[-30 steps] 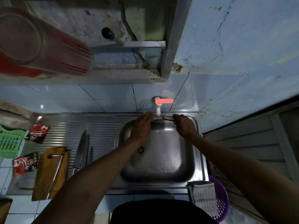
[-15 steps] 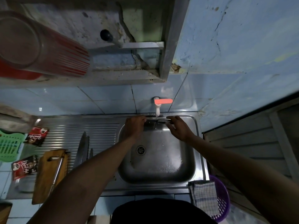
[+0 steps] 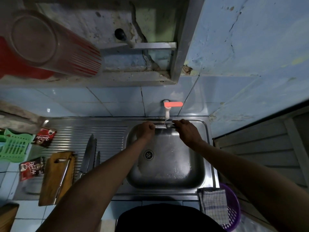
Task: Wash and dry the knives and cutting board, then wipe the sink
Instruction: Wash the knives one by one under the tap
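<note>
A small knife lies level under the white tap at the far rim of the steel sink, with water running onto its blade. My left hand holds one end with curled fingers; my right hand grips the other end. Three more knives lie on the ribbed drainboard to the left. The wooden cutting board sits beside them with another knife on it. A checked cloth hangs at the sink's near right corner.
Two red sachets and a green plastic basket lie at the far left. A purple basket stands under the cloth. A red cup sits on the shelf above, and the tap's red lever points right.
Both hands have slid slightly along the knife under the tap; the left hand shifted left and the right hand's fingers now stretch further over the blade. Water still runs.
</note>
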